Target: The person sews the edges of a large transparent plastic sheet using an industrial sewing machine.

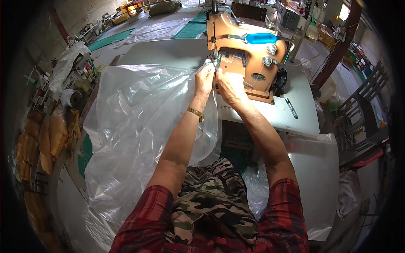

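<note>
A large sheet of clear plastic film (pixel 139 114) spreads over the left of the table and hangs down beside my lap. Its right edge runs up to the needle area of an orange-brown sewing machine (pixel 255 63). Close to the presser foot, my left hand (pixel 204 80) is closed on that edge. Just right of it, my right hand (pixel 231 86) pinches the film's edge, knuckles against the front of the machine. The fingertips of both hands partly hide the stitching spot.
Thread snips (pixel 291 108) lie on the grey tabletop (pixel 303 120) right of the machine. A blue-handled tool (pixel 260 39) rests against the machine's upper arm. More clear film (pixel 312 168) hangs at the right. Brown paper-like bundles (pixel 58 130) stand at the far left; a dark chair (pixel 363 101) stands right.
</note>
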